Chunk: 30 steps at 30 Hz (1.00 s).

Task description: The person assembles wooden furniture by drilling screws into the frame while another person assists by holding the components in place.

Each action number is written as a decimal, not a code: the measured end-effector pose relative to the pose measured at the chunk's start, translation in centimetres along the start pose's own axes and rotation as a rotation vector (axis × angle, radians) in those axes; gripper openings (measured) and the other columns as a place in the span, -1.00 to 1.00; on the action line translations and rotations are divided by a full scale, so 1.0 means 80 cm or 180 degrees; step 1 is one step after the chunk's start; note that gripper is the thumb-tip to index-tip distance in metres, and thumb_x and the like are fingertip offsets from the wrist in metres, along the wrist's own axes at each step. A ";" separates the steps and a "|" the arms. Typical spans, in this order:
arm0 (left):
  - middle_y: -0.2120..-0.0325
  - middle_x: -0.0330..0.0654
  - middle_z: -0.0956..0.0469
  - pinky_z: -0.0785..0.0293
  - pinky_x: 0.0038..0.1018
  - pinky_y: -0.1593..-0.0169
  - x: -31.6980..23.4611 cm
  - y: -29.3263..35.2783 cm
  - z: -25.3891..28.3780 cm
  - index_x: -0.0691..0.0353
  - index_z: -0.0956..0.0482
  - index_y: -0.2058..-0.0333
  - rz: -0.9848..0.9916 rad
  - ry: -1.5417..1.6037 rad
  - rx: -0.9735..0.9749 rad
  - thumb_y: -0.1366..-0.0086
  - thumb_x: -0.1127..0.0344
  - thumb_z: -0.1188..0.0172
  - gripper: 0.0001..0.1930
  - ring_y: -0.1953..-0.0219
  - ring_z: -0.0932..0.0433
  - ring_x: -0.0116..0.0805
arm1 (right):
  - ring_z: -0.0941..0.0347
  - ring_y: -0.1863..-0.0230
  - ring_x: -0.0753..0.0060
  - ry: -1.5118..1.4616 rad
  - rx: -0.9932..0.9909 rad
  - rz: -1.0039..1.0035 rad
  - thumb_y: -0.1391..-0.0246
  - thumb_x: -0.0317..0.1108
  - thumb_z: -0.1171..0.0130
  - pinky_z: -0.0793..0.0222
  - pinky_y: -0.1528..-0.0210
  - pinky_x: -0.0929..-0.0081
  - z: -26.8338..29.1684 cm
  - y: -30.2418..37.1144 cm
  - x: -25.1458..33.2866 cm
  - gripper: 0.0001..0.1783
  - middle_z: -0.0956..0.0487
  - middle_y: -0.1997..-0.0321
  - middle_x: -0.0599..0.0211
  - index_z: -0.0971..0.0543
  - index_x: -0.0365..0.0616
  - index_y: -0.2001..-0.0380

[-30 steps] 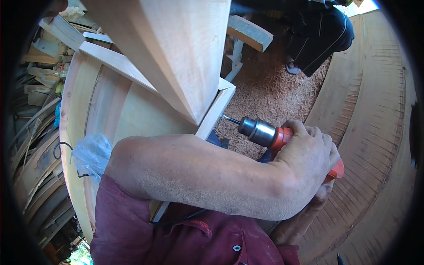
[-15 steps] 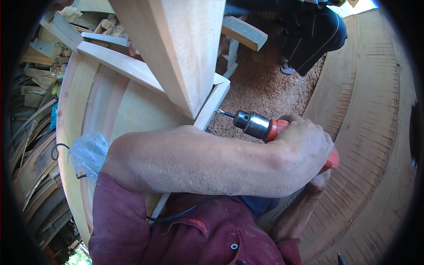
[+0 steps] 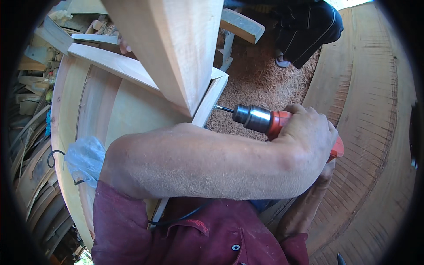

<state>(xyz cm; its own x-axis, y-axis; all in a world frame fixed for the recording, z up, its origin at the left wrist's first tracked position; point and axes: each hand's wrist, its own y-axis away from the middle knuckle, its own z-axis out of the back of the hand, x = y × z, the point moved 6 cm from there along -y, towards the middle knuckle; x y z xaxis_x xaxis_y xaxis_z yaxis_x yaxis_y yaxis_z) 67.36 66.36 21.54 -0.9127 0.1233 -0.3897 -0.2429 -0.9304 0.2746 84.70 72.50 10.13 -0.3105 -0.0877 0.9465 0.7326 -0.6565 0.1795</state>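
Note:
A power drill (image 3: 277,123) with a red body and a dark metal chuck lies sideways in front of me. My left forearm crosses the view, and my left hand (image 3: 307,134) is wrapped over the drill's body. My right hand (image 3: 327,168) comes up from below to the back of the drill; its fingers are hidden behind the left hand. The drill bit (image 3: 224,109) points left, its tip at the side of a short pale wooden rail (image 3: 210,100). A thick square wooden post (image 3: 185,57) rises from the corner against this rail.
A long rail (image 3: 117,64) and a wide wooden panel (image 3: 141,104) extend left. A clear plastic bag (image 3: 86,159) hangs near a black cord (image 3: 185,217). Beyond, another person's dark trousered leg (image 3: 309,33) stands on wood shavings (image 3: 265,84). Large planks (image 3: 362,110) stand right; scrap wood (image 3: 33,176) piles left.
The whole scene has shifted slightly left and up in view. The chuck's surface now looks smeared, where its key hole showed before. The bit's tip stays at the rail.

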 end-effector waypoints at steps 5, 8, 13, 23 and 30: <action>0.20 -0.11 -0.60 -0.48 -0.01 -0.08 -0.008 -0.002 -0.011 0.33 -0.47 -0.09 0.0241 0.0155 -0.0196 -0.09 0.18 -0.42 -0.38 0.08 -0.59 -0.16 | -0.49 -0.11 0.30 0.0050 -0.0004 0.0025 0.56 -0.34 -0.72 -0.42 -0.18 0.25 -0.003 0.002 -0.001 0.04 -0.52 -0.13 0.30 -0.42 -0.16 -0.13; 0.15 -0.08 -0.56 -0.46 0.02 -0.08 -0.008 0.002 -0.013 0.35 -0.40 -0.15 0.0358 -0.0064 -0.0092 -0.13 0.18 -0.39 -0.34 0.04 -0.56 -0.13 | -0.49 -0.11 0.30 0.0035 0.0012 0.0031 0.56 -0.34 -0.72 -0.42 -0.18 0.26 -0.006 -0.001 -0.004 0.03 -0.52 -0.13 0.30 -0.42 -0.16 -0.13; 0.11 -0.05 -0.51 -0.43 0.09 -0.10 -0.005 0.003 -0.015 0.37 -0.32 -0.21 0.0308 -0.0190 0.0074 -0.16 0.19 -0.36 -0.31 0.00 -0.53 -0.12 | -0.49 -0.11 0.31 0.0078 0.0058 0.0085 0.55 -0.34 -0.72 -0.41 -0.18 0.26 -0.006 -0.007 -0.004 0.03 -0.52 -0.12 0.30 -0.42 -0.16 -0.12; 0.29 -0.11 -0.52 -0.47 -0.44 0.27 -0.012 0.008 -0.024 0.35 -0.47 0.08 0.0009 -0.0600 -0.0995 -0.14 0.22 -0.26 -0.58 0.25 -0.56 -0.29 | -0.48 -0.10 0.33 0.0158 0.0244 0.0491 0.53 -0.35 -0.71 -0.41 -0.17 0.25 0.000 -0.031 -0.001 -0.04 -0.52 -0.11 0.31 -0.45 -0.15 -0.08; 0.25 -0.09 -0.57 -0.54 -0.32 0.19 -0.011 -0.004 -0.020 0.30 -0.51 0.16 -0.0152 0.0021 -0.0482 -0.11 0.20 -0.29 -0.62 0.16 -0.59 -0.24 | -0.62 0.30 0.34 -0.1363 0.0048 0.0407 0.45 -0.54 -0.49 -0.58 0.29 0.36 -0.009 -0.004 -0.022 -0.29 -0.64 0.28 0.22 -0.55 -0.31 0.04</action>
<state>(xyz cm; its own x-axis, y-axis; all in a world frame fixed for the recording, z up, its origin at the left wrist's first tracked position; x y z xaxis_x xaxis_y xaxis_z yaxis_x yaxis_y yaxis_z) 68.78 65.95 20.39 -0.8990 0.1668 -0.4049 -0.2332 -0.9650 0.1202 84.58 72.34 8.23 0.0597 0.1528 0.9864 0.7586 -0.6493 0.0546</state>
